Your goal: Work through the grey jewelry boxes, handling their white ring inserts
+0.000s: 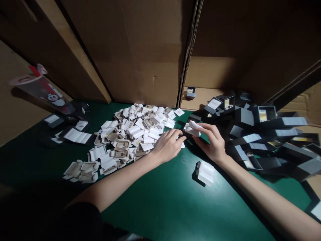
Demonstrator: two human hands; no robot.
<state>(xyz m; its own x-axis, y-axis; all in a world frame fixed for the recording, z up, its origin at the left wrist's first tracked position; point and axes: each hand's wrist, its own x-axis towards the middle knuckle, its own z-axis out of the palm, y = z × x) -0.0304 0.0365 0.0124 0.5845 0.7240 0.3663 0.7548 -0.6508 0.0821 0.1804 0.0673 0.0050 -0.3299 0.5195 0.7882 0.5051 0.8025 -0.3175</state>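
My right hand (213, 140) pinches a small folded white card insert (193, 128) between thumb and fingers, above the green table. Just left of it, my left hand (168, 144) is closed with curled fingertips beside the front right of a large pile of similar white and grey-brown folded inserts (135, 130). Whatever its fingertips may hold is hidden. A single white folded insert (206, 173) lies on the table below my right hand.
Many dark small boxes (247, 117), some open with yellow and white contents, are heaped at the right. A tall printed plastic cup (50, 95) stands tilted at the left, near several dark pieces and a white insert (77, 135). Cardboard walls (147, 50) enclose the back.
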